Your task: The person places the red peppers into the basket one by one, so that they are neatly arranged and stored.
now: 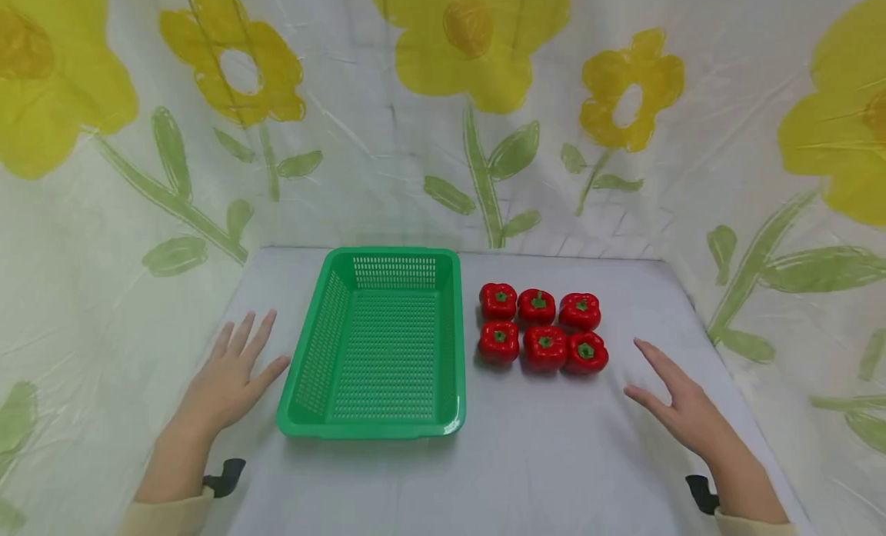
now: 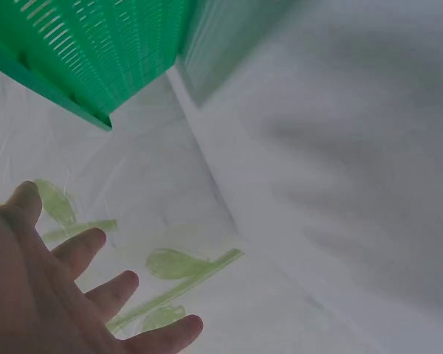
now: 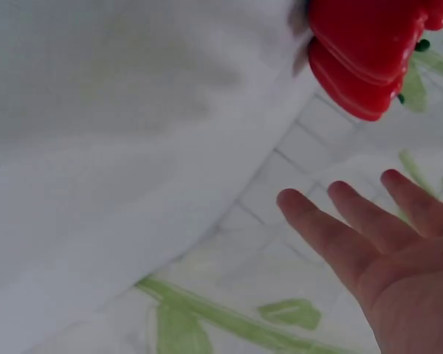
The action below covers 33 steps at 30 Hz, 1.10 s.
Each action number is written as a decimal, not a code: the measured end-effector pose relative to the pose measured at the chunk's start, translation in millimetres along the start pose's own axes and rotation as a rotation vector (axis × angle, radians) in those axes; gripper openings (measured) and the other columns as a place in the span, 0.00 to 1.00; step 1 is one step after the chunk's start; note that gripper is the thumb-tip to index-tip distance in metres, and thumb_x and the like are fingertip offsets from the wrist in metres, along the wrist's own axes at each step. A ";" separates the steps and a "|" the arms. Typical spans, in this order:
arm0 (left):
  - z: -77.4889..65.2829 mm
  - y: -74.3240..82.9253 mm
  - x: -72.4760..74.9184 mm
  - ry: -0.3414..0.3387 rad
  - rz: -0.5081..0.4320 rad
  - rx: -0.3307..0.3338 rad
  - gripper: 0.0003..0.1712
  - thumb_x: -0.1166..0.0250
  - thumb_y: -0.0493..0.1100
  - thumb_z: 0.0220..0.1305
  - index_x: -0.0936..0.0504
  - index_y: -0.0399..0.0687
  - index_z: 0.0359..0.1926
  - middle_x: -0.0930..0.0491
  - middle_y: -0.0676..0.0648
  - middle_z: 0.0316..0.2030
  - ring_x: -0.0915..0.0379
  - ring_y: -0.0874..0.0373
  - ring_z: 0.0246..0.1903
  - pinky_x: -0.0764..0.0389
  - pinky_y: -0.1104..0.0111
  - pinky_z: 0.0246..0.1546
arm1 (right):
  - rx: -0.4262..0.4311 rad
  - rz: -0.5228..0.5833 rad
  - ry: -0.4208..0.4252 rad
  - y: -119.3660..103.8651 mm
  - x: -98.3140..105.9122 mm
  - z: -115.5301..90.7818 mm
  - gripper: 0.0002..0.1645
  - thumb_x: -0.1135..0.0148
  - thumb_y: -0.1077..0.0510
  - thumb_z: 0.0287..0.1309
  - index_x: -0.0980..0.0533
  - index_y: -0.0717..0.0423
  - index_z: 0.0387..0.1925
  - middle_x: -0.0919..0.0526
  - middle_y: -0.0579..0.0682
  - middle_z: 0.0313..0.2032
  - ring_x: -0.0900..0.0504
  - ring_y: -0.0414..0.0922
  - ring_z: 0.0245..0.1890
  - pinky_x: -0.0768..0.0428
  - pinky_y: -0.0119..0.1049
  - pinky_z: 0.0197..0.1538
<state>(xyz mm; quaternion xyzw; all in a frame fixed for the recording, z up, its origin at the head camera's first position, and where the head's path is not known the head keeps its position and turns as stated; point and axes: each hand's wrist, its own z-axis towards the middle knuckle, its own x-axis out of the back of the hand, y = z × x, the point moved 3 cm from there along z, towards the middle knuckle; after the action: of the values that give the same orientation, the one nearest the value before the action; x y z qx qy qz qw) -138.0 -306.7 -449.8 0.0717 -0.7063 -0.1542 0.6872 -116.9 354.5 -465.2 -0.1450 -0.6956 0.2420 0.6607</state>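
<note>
A green plastic basket with slotted walls lies left of the middle of the white table. To its right sit several red bell peppers with green stems, in two rows close together. My left hand is spread just left of the basket, holding nothing; in the left wrist view its fingers are apart, below the basket wall. On the other side, my right hand hovers right of the peppers, fingers extended and thumb apart. The right wrist view shows that hand below two peppers, its palm bare.
White cloth printed with yellow flowers hangs behind and along both sides of the white table. Dark straps sit on both wrists beside cream sleeves.
</note>
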 end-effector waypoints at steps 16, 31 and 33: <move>14.8 8.2 -7.6 -0.033 -0.105 0.004 0.45 0.54 0.67 0.76 0.67 0.63 0.81 0.61 0.34 0.80 0.70 0.26 0.76 0.49 0.20 0.58 | 0.037 0.166 0.105 8.1 -19.6 17.7 0.48 0.34 0.50 0.67 0.50 0.37 0.80 0.41 0.61 0.76 0.39 0.61 0.72 0.21 0.52 0.59; 40.4 11.8 -24.9 -0.069 -0.557 -0.048 0.36 0.60 0.56 0.82 0.66 0.69 0.81 0.59 0.41 0.80 0.64 0.33 0.78 0.54 0.27 0.68 | -0.048 0.310 0.055 9.5 -39.8 36.4 0.51 0.34 0.44 0.66 0.52 0.35 0.80 0.45 0.57 0.78 0.39 0.66 0.73 0.25 0.56 0.59; 41.1 12.7 -25.2 -0.068 -0.577 -0.040 0.36 0.60 0.57 0.81 0.65 0.70 0.81 0.56 0.39 0.80 0.62 0.32 0.77 0.53 0.26 0.67 | -0.052 0.325 0.052 9.0 -41.4 37.5 0.51 0.34 0.44 0.65 0.52 0.34 0.80 0.45 0.56 0.78 0.39 0.65 0.73 0.25 0.55 0.60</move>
<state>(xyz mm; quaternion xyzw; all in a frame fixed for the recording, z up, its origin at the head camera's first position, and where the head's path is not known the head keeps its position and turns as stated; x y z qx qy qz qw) -176.2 -282.0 -470.0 0.2507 -0.6762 -0.3596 0.5921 -151.5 335.0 -505.5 -0.2786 -0.6517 0.3237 0.6267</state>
